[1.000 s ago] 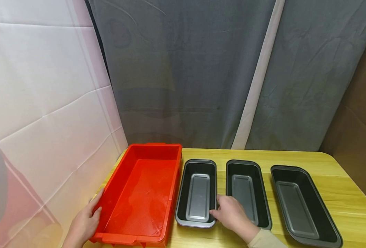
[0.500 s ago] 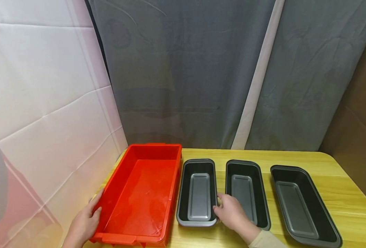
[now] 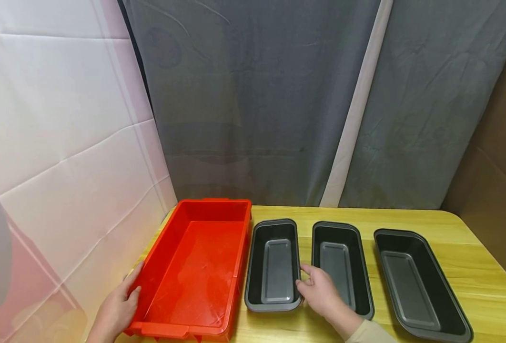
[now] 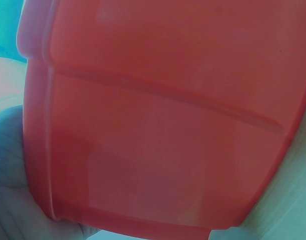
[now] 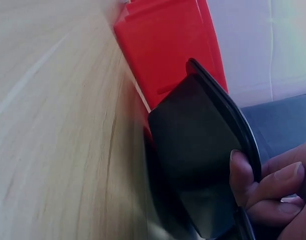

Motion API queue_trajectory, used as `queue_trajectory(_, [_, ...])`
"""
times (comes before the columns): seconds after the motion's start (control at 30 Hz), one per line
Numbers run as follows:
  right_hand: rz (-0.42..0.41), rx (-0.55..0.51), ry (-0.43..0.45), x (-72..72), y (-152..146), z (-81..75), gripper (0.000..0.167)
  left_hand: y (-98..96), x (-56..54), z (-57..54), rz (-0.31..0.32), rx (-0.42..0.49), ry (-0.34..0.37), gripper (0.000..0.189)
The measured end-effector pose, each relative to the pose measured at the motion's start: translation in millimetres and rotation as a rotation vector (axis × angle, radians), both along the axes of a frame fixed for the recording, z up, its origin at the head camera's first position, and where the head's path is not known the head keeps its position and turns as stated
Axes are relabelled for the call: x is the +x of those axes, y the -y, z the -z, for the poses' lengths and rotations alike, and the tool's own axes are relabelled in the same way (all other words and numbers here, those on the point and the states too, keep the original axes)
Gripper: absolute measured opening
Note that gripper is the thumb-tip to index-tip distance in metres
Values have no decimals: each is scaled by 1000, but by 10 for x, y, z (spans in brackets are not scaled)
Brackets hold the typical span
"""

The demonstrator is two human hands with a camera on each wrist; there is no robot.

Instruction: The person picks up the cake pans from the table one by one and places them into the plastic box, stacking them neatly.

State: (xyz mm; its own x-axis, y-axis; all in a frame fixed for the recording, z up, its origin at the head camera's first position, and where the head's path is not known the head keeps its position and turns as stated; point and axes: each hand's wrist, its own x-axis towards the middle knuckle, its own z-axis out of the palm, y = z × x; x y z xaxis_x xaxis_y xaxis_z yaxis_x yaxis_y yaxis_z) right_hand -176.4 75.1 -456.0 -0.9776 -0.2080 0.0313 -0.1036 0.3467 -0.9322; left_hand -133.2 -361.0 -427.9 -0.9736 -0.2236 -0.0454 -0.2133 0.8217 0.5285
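Observation:
A large red plastic tray (image 3: 193, 267) lies on the left of the table. My left hand (image 3: 115, 307) grips its left rim near the front corner, and in the left wrist view the tray's outer wall (image 4: 162, 130) fills most of the picture. Right of the tray is a dark grey loaf pan (image 3: 277, 271). My right hand (image 3: 321, 293) pinches this pan's right rim near the front, thumb on the inner side. In the right wrist view, fingers (image 5: 242, 177) curl against the pan's outside (image 5: 192, 140), just under the lip.
Two more dark loaf pans stand to the right, a middle one (image 3: 343, 267) close beside my right hand and another (image 3: 422, 286) farther right. All stand on a yellow wood-grain table (image 3: 471, 252). Grey curtain (image 3: 257, 105) hangs behind, white cloth (image 3: 64, 105) on the left.
The loaf pan in my right hand has shifted slightly right and turned a little, its near end rising slightly in the picture. The left hand and red tray have stayed put.

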Motion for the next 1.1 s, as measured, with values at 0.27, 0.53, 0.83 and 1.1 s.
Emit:
queue_trajectory(0.27, [-19,-194,100,-2,-42,34,53,-7,-9,0,-11,16,7,61])
queue_trajectory(0.53, [-7,-214,111,33,-89,43,54,-8,5,-4,-14,31,25,62])
queue_trajectory(0.83, [-12,-235,146,61,-147,-14,56,-5,13,-11,-22,50,29,63])
queue_trajectory(1.1, [-22,-252,158,74,-206,-80,56,-7,11,-6,-18,34,16,62])
